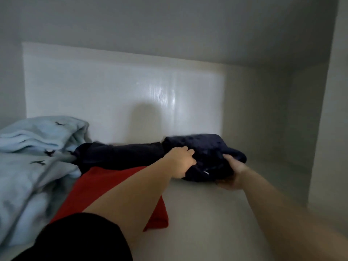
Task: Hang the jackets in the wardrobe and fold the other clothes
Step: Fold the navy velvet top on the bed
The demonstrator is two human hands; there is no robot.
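A folded dark navy garment [205,153] with a small white mark sits deep on a white wardrobe shelf [197,213]. My left hand [181,160] grips its left edge, fingers curled into the cloth. My right hand [232,175] holds its lower right side from beneath, thumb on top. Both arms reach far into the shelf. A folded red garment [105,187] lies under my left forearm. Another dark folded garment [116,154] lies behind the red one.
A light blue fabric pile [33,157] with small dark bird prints fills the shelf's left side. The white back panel [122,95] and the right side wall [327,129] close the compartment. Bare shelf lies right of the red garment.
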